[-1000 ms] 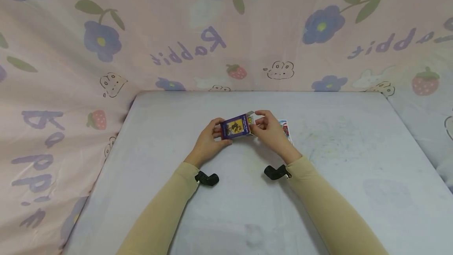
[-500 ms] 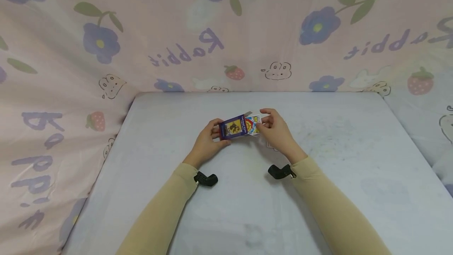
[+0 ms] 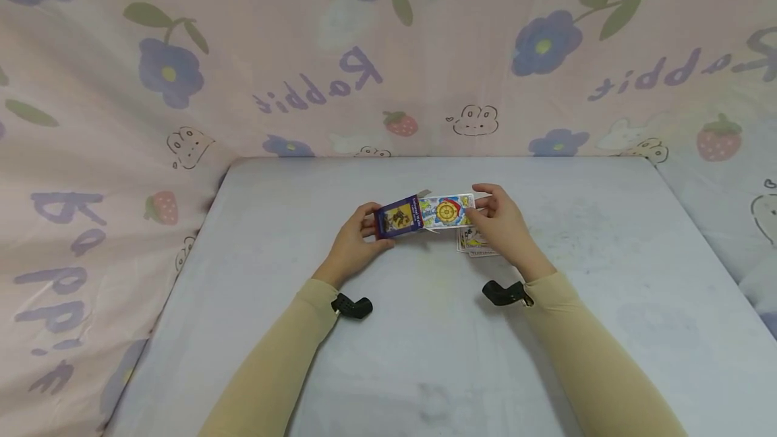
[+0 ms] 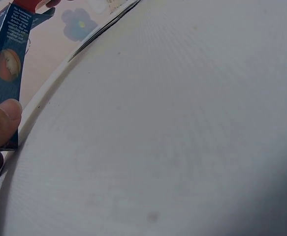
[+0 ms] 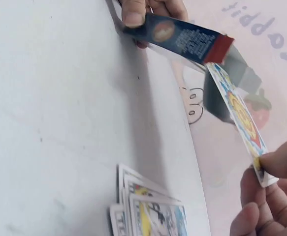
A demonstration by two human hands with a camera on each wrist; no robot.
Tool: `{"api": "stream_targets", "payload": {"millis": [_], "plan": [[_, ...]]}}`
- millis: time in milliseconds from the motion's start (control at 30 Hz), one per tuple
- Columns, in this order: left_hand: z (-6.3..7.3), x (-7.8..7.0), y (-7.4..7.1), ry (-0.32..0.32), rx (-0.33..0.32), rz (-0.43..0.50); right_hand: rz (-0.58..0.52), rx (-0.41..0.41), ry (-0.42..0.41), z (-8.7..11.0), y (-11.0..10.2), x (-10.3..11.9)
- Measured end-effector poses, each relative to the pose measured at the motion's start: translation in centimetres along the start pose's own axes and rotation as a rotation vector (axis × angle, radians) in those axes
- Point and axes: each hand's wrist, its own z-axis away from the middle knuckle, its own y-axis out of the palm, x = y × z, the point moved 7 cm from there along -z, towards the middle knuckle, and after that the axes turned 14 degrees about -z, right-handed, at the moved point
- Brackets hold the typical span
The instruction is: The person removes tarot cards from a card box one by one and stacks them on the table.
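My left hand (image 3: pixel 355 243) grips a dark blue card box (image 3: pixel 398 218) by its closed end, thumb along the lower edge. The box's end flap (image 3: pixel 423 193) stands open on the right. Out of that end sticks a colourful tarot card (image 3: pixel 448 212) with a yellow wheel on a blue and white ground. Its far end is pinched between thumb and fingers of my right hand (image 3: pixel 505 228). In the right wrist view the card's inner end meets the box mouth, by the red flap (image 5: pixel 219 49). Below the right hand, a loose pile of cards (image 3: pixel 476 241) lies face up on the table.
A white-covered table (image 3: pixel 413 356) spreads under both arms. Behind it and at the left hangs a pink curtain (image 3: pixel 273 32) printed with flowers and rabbits. A black wrist device (image 3: pixel 352 307) sits at the left cuff, another black wrist device (image 3: pixel 504 293) at the right.
My right hand has moved to the right, drawing the card most of its length out of the box. The pile beneath has come into view. The left hand has stayed nearly still.
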Motion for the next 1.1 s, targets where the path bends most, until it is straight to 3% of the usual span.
{"api": "stream_targets", "payload": {"millis": [200,567,1100], "plan": [[0.05,-0.11,-0.03,-0.005,0.006,0.002,-0.015,0.029,0.022,0.38,-0.67,-0.26],[0.02,-0.11,-0.01,-0.016,0.006,0.004,0.015,0.162,0.071,0.63,-0.23,-0.47],[-0.02,-0.06,-0.04,-0.012,0.01,-0.001,0.013,0.179,0.11,0.9,0.15,-0.87]]}}
